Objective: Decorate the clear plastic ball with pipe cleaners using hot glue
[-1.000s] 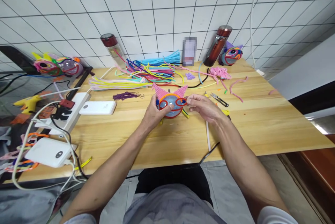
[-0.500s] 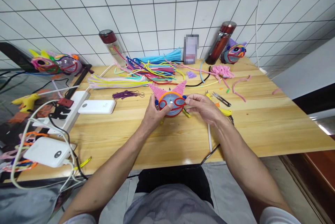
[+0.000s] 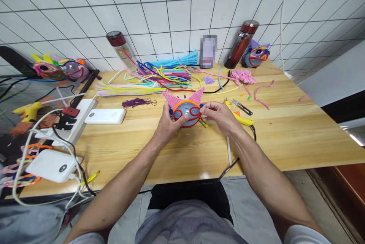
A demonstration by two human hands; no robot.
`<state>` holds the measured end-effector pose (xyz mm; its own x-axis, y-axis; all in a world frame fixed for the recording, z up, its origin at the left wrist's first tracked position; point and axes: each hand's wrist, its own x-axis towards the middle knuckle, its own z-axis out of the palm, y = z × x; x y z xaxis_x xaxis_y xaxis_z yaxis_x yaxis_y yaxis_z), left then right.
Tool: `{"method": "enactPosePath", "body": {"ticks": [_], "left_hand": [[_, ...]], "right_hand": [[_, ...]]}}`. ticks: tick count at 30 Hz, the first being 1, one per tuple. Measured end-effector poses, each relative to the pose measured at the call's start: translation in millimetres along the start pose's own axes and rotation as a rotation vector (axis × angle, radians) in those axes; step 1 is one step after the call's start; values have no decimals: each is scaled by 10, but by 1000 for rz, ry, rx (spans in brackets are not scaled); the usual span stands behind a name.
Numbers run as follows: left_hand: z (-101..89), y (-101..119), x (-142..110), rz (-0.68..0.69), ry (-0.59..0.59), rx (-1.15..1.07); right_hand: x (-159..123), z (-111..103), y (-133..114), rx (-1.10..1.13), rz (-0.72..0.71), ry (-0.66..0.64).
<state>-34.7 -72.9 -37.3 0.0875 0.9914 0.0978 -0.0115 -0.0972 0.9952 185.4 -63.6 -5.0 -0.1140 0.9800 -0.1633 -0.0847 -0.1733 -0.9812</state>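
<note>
A clear ball (image 3: pixel 186 122) trimmed with pipe cleaners is in front of me, with pink fuzzy ears (image 3: pixel 197 97) on top and an orange strip arched over its front. My left hand (image 3: pixel 170 124) grips it from the left, thumb lying across the front. On its face a red pipe cleaner (image 3: pixel 195 111) curls into two eyeglass-like loops. My right hand (image 3: pixel 216 114) pinches at the outer end of the right loop, fingertips against the ball's side. Dark blue fuzzy bits (image 3: pixel 171 111) show at both sides. The fingertips partly hide the pinched end.
Pipe cleaner bundles (image 3: pixel 168 73) lie behind the ball. To the right are thread snips (image 3: pixel 242 107) and a yellow glue gun (image 3: pixel 242 118) with its cord. A power bank (image 3: pixel 105 116) and a power strip (image 3: pixel 74 126) lie left. Two bottles (image 3: pixel 242 44) stand along the wall.
The right red loop now sits closer against the ball, and my right fingertips have shifted slightly left with it. My left hand keeps its grip. The camera view has shifted a little.
</note>
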Motion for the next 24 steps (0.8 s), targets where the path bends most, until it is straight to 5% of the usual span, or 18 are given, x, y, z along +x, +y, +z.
{"method": "enactPosePath", "body": {"ticks": [24], "left_hand": [[1,24,1,-46,33,33]], "right_hand": [[-30,14,21,-104,-103,33]]}}
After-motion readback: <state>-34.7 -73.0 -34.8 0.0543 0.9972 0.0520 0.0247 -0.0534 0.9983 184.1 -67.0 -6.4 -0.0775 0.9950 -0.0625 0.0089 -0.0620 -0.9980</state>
